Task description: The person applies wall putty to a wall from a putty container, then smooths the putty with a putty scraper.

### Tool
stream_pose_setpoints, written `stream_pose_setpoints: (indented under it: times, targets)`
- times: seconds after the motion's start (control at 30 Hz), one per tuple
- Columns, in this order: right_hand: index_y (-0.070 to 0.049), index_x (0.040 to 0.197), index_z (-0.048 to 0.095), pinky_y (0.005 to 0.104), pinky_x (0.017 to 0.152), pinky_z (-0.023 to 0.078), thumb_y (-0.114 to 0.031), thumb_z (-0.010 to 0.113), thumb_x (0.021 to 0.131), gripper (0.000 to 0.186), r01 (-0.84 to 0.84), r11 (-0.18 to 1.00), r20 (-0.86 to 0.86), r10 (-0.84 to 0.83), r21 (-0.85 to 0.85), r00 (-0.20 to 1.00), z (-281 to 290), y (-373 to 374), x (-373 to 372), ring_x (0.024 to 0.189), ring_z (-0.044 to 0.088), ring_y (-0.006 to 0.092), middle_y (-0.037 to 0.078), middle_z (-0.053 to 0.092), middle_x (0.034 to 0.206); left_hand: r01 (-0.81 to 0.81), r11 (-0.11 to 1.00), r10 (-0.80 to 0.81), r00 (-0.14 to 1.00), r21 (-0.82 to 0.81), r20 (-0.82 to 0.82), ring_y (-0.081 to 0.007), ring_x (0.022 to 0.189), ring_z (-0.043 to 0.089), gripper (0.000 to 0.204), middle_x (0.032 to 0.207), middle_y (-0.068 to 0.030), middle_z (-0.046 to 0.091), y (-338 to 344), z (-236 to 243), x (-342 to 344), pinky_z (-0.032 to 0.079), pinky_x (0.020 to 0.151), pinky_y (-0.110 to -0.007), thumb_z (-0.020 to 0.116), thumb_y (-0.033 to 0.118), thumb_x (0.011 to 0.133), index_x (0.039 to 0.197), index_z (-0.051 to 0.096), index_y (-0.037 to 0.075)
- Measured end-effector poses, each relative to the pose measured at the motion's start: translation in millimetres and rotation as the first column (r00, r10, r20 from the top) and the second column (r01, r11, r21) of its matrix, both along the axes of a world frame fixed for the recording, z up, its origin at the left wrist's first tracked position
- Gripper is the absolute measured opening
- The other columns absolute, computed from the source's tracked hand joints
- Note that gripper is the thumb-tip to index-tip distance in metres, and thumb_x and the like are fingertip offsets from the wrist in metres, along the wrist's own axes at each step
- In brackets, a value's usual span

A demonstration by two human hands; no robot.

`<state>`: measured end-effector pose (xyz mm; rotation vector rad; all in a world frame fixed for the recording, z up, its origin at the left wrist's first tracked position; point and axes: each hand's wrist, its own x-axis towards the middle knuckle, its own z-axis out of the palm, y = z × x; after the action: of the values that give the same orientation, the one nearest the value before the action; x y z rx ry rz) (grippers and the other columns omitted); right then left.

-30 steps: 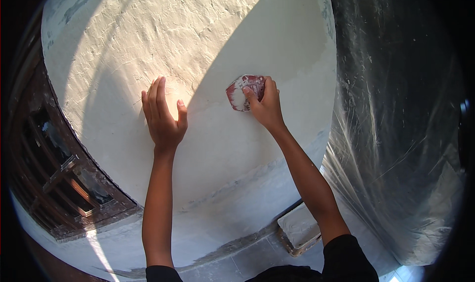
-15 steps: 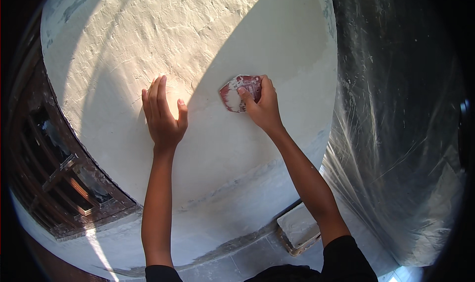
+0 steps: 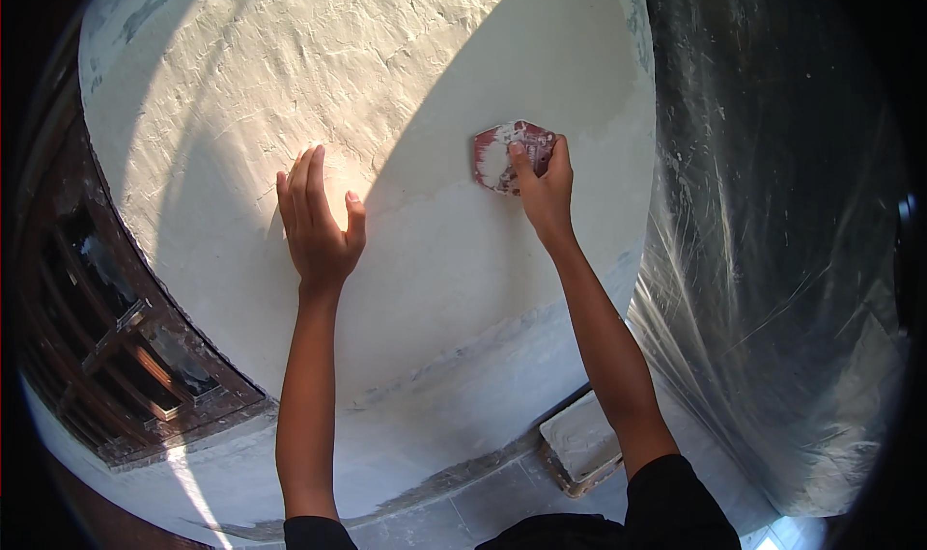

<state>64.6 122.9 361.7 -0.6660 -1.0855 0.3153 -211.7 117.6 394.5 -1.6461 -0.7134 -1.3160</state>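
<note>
My right hand (image 3: pixel 547 185) grips a dark red plastic putty scraper (image 3: pixel 494 159), thumb on its face and fingers behind its right edge. White putty smears cover much of the scraper, which lies against the plastered wall (image 3: pixel 454 251). To the left, my left hand (image 3: pixel 319 217) rests on the same wall with the fingers stretched upward and the thumb apart, holding nothing. Its fingertips reach into a sunlit patch where the plaster looks rough and ridged. Around the scraper the surface is shaded and smoother.
A dark wooden window frame with bars (image 3: pixel 135 333) borders the wall at left. Clear plastic sheeting (image 3: pixel 753 260) hangs along the right. Below my right forearm, a rectangular tub (image 3: pixel 582 444) with pale putty stands on the grey tiled floor (image 3: pixel 492 497).
My right hand has slid the scraper up and to the right across the wall. The left hand stays in nearly the same place.
</note>
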Motion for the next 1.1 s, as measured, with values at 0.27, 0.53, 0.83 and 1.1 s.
stream_pose_setpoints:
  times: [0.27,0.53,0.83,1.1]
  targets:
    - [0.002,0.107,0.051,0.0433,0.080,0.051,-0.019,0.066,0.095,0.029,0.021,1.000,-0.105,-0.021,-0.008,0.994,28.0,-12.1,20.0,0.091,0.065,0.0256,0.018,0.063,0.098,-0.023,0.999,0.023,1.000,0.034,0.002,-0.0300,0.135,0.047,0.057,0.141,-0.0141,0.051,-2.7,2.7,1.2,0.029,0.117,-0.054,0.052,0.017,0.089,0.143,0.042,0.003]
    - [0.001,0.108,0.053,0.0493,0.087,0.043,-0.019,0.072,0.088,0.034,0.221,0.972,0.457,-0.232,0.079,0.859,48.5,-13.0,-36.7,0.097,0.054,0.0340,0.018,0.056,0.096,0.040,0.999,-0.040,0.999,-0.015,0.012,-0.0329,0.139,0.042,0.062,0.147,-0.0162,0.046,-2.5,0.3,-6.5,0.022,0.119,-0.059,0.052,0.018,0.090,0.148,0.036,0.003]
    - [0.002,0.105,0.053,0.0396,0.074,0.052,-0.016,0.069,0.092,0.028,0.066,0.993,0.055,-0.072,0.101,0.996,53.4,-9.9,-0.1,0.083,0.066,0.0279,0.019,0.064,0.099,0.001,1.000,-0.001,1.000,0.016,0.004,-0.0327,0.138,0.044,0.061,0.144,-0.0155,0.048,-3.2,0.3,4.6,0.027,0.117,-0.056,0.053,0.018,0.089,0.146,0.039,0.002]
    - [0.004,0.105,0.054,0.0458,0.082,0.050,-0.019,0.071,0.089,0.032,0.242,0.970,0.151,-0.243,0.029,0.958,66.2,6.0,3.3,0.092,0.064,0.0371,0.022,0.063,0.097,0.038,0.998,-0.038,0.999,-0.040,0.022,-0.0329,0.140,0.041,0.064,0.147,-0.0167,0.044,-3.9,0.4,0.3,0.022,0.119,-0.058,0.053,0.019,0.090,0.149,0.034,0.004]
